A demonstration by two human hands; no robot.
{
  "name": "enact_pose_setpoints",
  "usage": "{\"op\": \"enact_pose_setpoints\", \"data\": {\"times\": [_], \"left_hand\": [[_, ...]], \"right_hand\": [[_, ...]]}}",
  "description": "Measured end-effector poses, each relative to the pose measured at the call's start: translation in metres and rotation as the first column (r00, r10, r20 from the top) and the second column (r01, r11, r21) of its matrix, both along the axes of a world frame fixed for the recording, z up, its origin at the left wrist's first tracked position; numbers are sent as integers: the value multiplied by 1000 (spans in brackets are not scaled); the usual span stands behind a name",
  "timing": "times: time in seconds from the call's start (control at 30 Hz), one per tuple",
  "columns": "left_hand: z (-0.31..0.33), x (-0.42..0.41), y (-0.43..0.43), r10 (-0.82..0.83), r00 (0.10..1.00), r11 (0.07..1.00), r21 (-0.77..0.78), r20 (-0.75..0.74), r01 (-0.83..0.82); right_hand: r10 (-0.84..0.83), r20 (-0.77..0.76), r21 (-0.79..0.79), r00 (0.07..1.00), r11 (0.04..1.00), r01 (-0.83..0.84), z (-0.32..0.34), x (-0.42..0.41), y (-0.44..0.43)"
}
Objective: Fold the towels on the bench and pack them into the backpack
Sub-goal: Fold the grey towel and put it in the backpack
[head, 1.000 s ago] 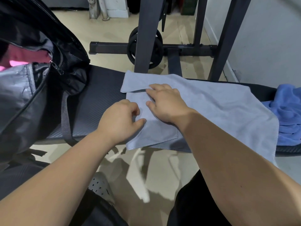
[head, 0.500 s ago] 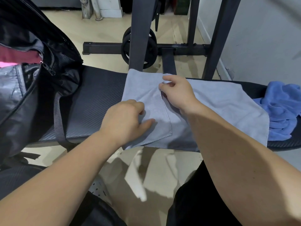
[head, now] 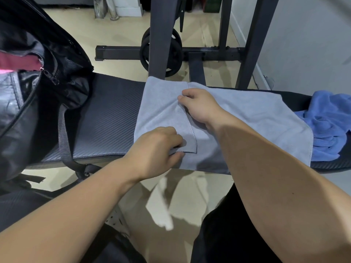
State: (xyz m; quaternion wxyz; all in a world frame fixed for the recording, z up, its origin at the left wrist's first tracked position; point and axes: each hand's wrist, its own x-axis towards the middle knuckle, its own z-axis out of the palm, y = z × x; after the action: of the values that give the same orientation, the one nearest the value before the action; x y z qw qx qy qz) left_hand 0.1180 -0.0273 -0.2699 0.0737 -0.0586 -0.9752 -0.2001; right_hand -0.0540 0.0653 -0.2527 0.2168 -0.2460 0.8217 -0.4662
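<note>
Landmark = grey towel [head: 247, 120], spread flat across the black tabletop [head: 106, 120]. Its near hem hangs a little over the tabletop's front edge.

- Nearest the camera: both bare forearms reach in over the floor [head: 171, 202] towards the grey towel. The hands are apart, one on each end of the same seam.
- Left hand [head: 157, 149]: at the grey towel's near-left part, fingers curled on top and thumb at the hem. It pinches the near corner of the folded flap [head: 165, 114].
- Right hand [head: 199, 107]: further in, around the grey towel's middle, fingers curled. It pinches the flap's stitched edge close to the far hem.
- Flap: the grey towel's left portion is doubled over onto itself. The stitched edge runs far to near between the two hands.
- Blue towel [head: 328, 130]: crumpled on the tabletop right of the grey towel. The grey towel's right edge laps onto it.
- Backpack [head: 28, 111]: black, left of the grey towel and well apart from it, with bare tabletop between. The zipper [head: 51, 77] is open and pink cloth [head: 17, 62] shows inside. Its strap [head: 63, 130] drapes over the tabletop's front edge.
- Beyond the grey towel: the dark rack [head: 161, 35] uprights stand right behind its far hem. A weight plate [head: 175, 52] sits by the rack's base bar.
</note>
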Motion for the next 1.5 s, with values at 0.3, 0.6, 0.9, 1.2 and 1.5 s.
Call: {"op": "enact_pose_setpoints", "data": {"times": [0.3, 0.6, 0.9, 1.2, 1.5], "left_hand": [[34, 4, 0, 144, 978, 970, 218, -154, -109], [32, -5, 42, -75, 995, 986, 154, 59, 65], [3, -27, 25, 245, 949, 963, -161, 196, -216], [-13, -18, 2, 311, 900, 934, -271, 305, -231], [-6, 22, -67, 442, 838, 893, -248, 320, -376]], "right_hand": [[-49, -109, -213, 993, 977, 25, 25, 5, 20], [-266, -67, -136, 962, 957, 255, 20, -10, 85], [117, -455, 550, 883, 816, 176, -1, 3, 79], [160, -378, 587, 912, 803, 103, -3, 9, 35], [356, -379, 495, 854, 858, -138, -12, 29, -12]]}}
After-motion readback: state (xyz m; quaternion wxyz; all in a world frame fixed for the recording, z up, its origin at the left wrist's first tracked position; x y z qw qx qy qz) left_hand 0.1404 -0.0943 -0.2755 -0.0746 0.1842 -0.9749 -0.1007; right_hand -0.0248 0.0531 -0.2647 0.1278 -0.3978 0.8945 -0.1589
